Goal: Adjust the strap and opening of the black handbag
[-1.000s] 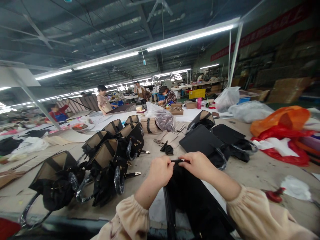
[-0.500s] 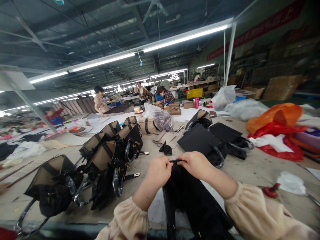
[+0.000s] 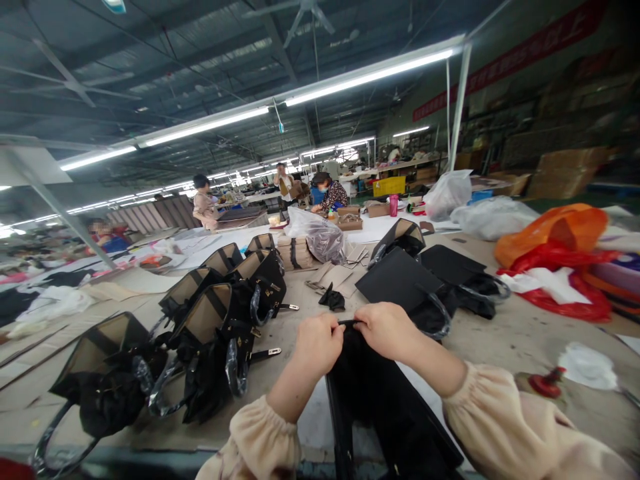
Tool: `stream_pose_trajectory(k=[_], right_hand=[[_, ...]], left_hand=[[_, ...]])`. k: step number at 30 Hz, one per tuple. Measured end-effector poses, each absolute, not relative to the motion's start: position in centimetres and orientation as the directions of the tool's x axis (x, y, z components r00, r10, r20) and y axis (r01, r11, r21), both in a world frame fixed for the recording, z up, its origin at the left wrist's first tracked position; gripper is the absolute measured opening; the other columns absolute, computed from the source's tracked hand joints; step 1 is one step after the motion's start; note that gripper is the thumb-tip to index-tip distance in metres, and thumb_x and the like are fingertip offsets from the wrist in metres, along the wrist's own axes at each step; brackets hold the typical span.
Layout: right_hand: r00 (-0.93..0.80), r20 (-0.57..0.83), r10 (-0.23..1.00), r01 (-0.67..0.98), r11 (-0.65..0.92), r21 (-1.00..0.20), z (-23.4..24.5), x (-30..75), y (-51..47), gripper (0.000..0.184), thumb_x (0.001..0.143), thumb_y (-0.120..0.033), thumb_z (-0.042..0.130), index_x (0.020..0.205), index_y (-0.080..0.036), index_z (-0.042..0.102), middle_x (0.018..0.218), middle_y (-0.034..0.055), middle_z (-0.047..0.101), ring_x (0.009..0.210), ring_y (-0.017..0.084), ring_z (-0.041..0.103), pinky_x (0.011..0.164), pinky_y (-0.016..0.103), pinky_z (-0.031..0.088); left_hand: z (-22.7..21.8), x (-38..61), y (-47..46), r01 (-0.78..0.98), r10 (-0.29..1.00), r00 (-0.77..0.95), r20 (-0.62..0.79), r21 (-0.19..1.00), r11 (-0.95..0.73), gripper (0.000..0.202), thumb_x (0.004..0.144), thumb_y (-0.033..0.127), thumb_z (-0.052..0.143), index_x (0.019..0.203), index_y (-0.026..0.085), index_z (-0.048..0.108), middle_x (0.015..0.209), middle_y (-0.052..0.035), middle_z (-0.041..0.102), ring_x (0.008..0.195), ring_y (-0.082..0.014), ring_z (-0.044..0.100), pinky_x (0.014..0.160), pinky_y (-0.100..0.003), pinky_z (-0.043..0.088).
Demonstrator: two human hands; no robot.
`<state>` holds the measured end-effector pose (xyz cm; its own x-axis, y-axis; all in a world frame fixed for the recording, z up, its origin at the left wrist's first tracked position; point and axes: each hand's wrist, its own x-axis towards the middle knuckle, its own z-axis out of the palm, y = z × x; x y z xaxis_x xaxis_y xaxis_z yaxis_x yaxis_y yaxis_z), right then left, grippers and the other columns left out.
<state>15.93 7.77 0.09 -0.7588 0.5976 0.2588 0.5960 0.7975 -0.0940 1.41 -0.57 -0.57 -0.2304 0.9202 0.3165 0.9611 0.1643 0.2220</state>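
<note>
A black bag (image 3: 385, 407) lies at the front edge of the table, its dark fabric rising toward both hands. My left hand (image 3: 320, 343) is closed in a pinch on the far edge of this bag. Close beside it, my right hand (image 3: 383, 328) pinches the same edge, with a short strip showing between the two. The fingertips are partly hidden behind the knuckles. Just beyond the hands sits a small crumpled black piece (image 3: 332, 297). To the right of it, a black bag with a flat panel (image 3: 387, 283) rests on the table.
Several black handbags (image 3: 200, 333) with plastic-wrapped handles stand on the left. A red knob-like object (image 3: 547, 382) and crumpled white plastic (image 3: 587, 365) lie at right. Orange and red bags (image 3: 550, 233) are farther back. Co-workers (image 3: 330, 192) are at distant tables.
Both hands keep their pinch on the bag's edge and have hardly moved. My right forearm has shifted slightly. In the background, a co-worker at left has moved a little to the right.
</note>
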Motion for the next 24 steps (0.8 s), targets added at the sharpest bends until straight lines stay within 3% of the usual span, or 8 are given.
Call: stream_pose_trajectory(k=[9,15,20,24], right_hand=[[-0.793,0.205,0.574,0.53,0.815,-0.234,0.1,16.1,8.5,0.023,0.084,-0.04,0.051,0.092,-0.027,0.068,0.087,0.0018,0.07,0.084,0.019,0.063,0.069,0.026,0.042],[-0.781,0.229,0.581,0.571,0.813,-0.114,0.3,15.3,8.2,0.027,0.086,-0.035,0.046,0.078,-0.022,0.068,0.077,0.0056,0.069,0.076,0.02,0.064,0.064,0.026,0.042],[-0.783,0.247,0.57,0.56,0.82,-0.117,0.5,15.4,8.2,0.025,0.085,-0.033,0.047,0.076,-0.022,0.067,0.078,0.005,0.069,0.076,0.019,0.064,0.063,0.026,0.041],[-0.787,0.251,0.564,0.552,0.825,-0.124,0.6,15.6,8.3,0.025,0.086,-0.035,0.047,0.074,-0.022,0.065,0.077,0.0039,0.069,0.076,0.019,0.064,0.062,0.026,0.039]], left_hand=[[-0.7,1.5,-0.6,0.956,0.914,-0.242,0.326,0.24,0.168,0.019,0.081,0.029,0.055,0.068,0.02,0.065,0.073,-0.0017,0.067,0.068,-0.0147,0.058,0.059,-0.026,0.03],[-0.7,1.0,-0.5,0.948,0.917,-0.243,0.315,0.278,0.156,0.015,0.078,0.027,0.059,0.068,0.019,0.066,0.073,-0.0018,0.068,0.071,-0.0152,0.059,0.063,-0.025,0.035],[-0.9,0.4,-0.8,0.911,0.915,-0.28,0.292,0.38,0.157,0.014,0.074,0.03,0.064,0.066,0.02,0.069,0.083,-0.0028,0.071,0.077,-0.0155,0.062,0.073,-0.025,0.042],[-0.8,0.2,-0.9,0.902,0.912,-0.289,0.293,0.402,0.157,0.013,0.074,0.029,0.063,0.066,0.02,0.069,0.076,-0.0017,0.071,0.072,-0.015,0.062,0.068,-0.025,0.042]])
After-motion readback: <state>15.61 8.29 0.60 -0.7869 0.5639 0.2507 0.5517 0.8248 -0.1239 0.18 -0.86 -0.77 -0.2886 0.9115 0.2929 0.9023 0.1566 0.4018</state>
